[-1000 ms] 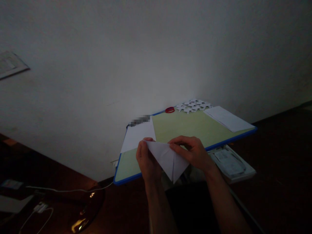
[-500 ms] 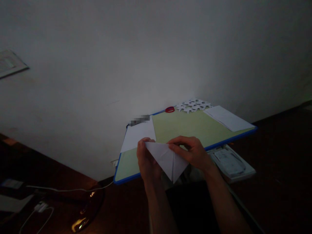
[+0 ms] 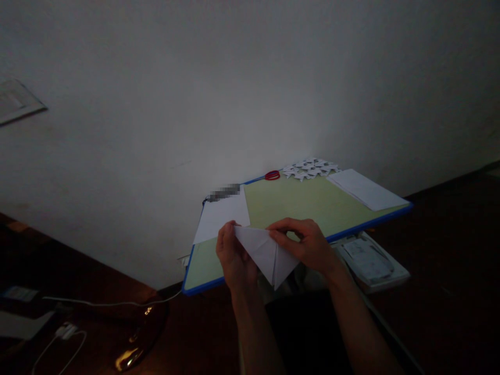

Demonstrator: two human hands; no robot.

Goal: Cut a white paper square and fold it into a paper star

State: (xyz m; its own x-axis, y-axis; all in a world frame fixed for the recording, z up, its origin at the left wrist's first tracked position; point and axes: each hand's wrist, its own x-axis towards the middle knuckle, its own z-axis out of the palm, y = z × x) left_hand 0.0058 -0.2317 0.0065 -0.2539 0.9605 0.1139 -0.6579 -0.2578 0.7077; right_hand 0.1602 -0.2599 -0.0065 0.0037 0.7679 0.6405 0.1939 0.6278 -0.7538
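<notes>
A folded sheet of white paper (image 3: 260, 247) is held up over the near edge of the table, its point hanging downward and a fold line running to that point. My left hand (image 3: 233, 258) grips its upper left corner, fingers curled behind it. Thumb and fingers of my right hand (image 3: 302, 239) pinch the top edge near the middle. The right part of the paper is partly covered by that hand.
On the pale green table (image 3: 297, 200) with a blue rim lie white sheets (image 3: 369, 190) at the right and a white sheet (image 3: 222, 216) at the left. Red-handled scissors (image 3: 272, 175) and several folded paper pieces (image 3: 310, 169) lie along the wall side. An open drawer (image 3: 371, 260) sticks out below.
My left hand has shifted slightly left, and its fingers have moved at the paper's corner. The paper's lower point has risen a little. My right hand keeps its pinch.
</notes>
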